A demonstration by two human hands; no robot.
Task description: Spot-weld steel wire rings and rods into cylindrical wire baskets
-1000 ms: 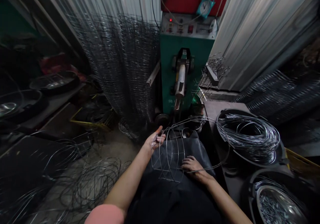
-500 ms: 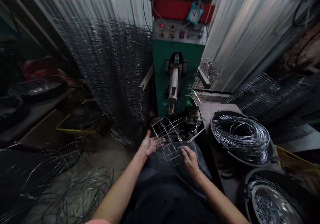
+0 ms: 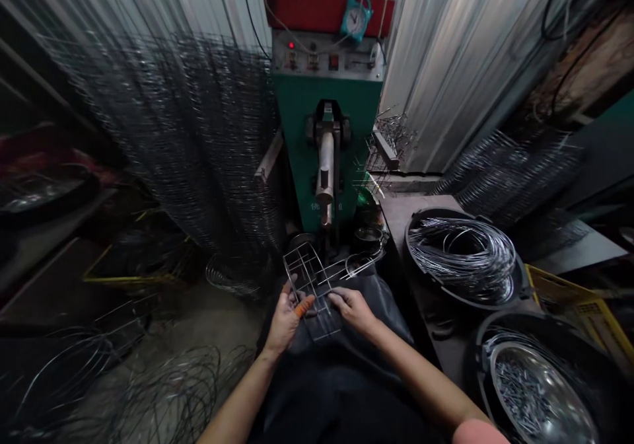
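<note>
A welded wire rack [image 3: 304, 263], with a grid of thin bars and a pair of wires reaching to the right, is held above my lap, tilted toward the green machine. My left hand [image 3: 286, 318] is closed around its left side, the thumb, in an orange cover, lying over the wires and the fingers partly hidden behind them. At the rack's right side, the fingertips of my right hand [image 3: 352, 308] pinch a wire. Just beyond the rack stands the green welding machine [image 3: 292, 147], its metal arm [image 3: 325, 166] pointing down toward me.
Tall stacks of wire frames [image 3: 198, 140] stand left of the machine. On the right bench, a black tub [image 3: 410, 246] holds wire rings, and a metal bowl [image 3: 559, 391] holds small metal pieces. Loose wire [image 3: 173, 391] lies on the floor at left. A yellow crate [image 3: 601, 318] sits far right.
My left hand, open with its palm up before, has closed on the wire rack. The rack has turned and come lower between my hands. The whole view has shifted, moving the machine leftward.
</note>
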